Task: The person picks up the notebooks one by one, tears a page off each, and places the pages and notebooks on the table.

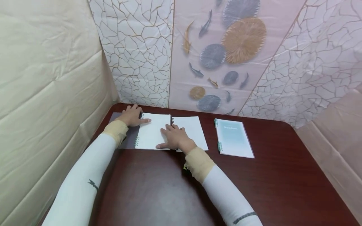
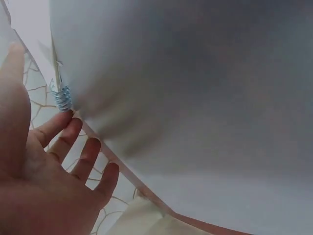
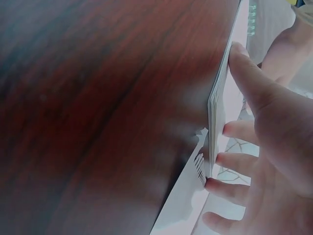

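Note:
A spiral notebook lies open at the far left of the table, its white page [image 1: 152,133] on the right and its grey cover [image 1: 129,138] on the left. My left hand [image 1: 131,116] rests at the top of the coil, thumb stretched over the page. In the left wrist view the fingers of that hand [image 2: 54,156] reach to the coil [image 2: 62,99] beside the grey sheet. My right hand [image 1: 176,137] lies with spread fingers across the page's right edge and a second white notebook [image 1: 193,133]. The right wrist view shows the right hand [image 3: 274,132] along the stacked page edges.
Farther right lies a spiral notebook with a pale teal cover [image 1: 234,138]. The dark red-brown table [image 1: 158,188] extends toward me. A patterned cloth [image 1: 141,56] hangs behind the table, and cream cloth [image 1: 51,88] walls the left side.

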The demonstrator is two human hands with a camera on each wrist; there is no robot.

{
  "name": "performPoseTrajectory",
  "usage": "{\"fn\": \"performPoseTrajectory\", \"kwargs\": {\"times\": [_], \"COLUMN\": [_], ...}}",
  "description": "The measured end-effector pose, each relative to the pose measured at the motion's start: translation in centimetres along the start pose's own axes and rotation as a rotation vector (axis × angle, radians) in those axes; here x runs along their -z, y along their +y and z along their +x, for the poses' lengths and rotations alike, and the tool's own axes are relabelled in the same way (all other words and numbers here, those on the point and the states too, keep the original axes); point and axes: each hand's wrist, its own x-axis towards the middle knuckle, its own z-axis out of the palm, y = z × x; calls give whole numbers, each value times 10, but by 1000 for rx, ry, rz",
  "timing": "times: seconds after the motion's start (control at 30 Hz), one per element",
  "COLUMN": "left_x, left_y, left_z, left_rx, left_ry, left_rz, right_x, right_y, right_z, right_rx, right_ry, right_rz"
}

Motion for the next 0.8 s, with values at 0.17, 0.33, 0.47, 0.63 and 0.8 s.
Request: {"fn": "performPoseTrajectory", "kwargs": {"times": [0.17,0.33,0.47,0.63,0.8], "left_x": [-1,-2,-2,-3,-2], "left_y": [-4,-9,-11,-13,-17], "left_z": [1,1,0,-3,-4], "left_rx": [27,53,52,61,77], "left_ry": [19,36,41,34,39], "left_rz": [-3,-15,-29,-6,3], "right_x": [2,2,3,2,0], "right_y": [-3,-2,0,1,2], "right_z": [-4,-6,-7,-8,-7], "right_rx": [2,2,-1,16,34], "right_ry": [-1,0,-1,-15,-28], "right_rz": [-7,-14,-16,-9,7]}}
